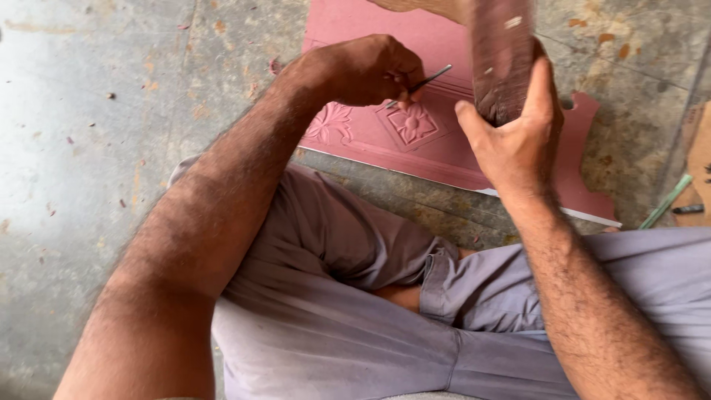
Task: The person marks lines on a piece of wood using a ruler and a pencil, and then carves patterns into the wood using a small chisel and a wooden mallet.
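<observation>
While left hand (366,70) grips chisel (421,80) on carved board (415,122), right hand (518,133) clutches mallet (503,52).

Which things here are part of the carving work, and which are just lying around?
In use:
- left hand holding thin chisel
- right hand gripping wooden mallet
- pink carved board

Lying about:
- green stick
- dark marker

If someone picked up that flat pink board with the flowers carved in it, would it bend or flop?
The pink board probably stays stiff: it lies flat, holds crisp carving and shows a solid pale edge. It looks thin and wide, so likely awkward to lift, and the carved parts might chip.
</observation>
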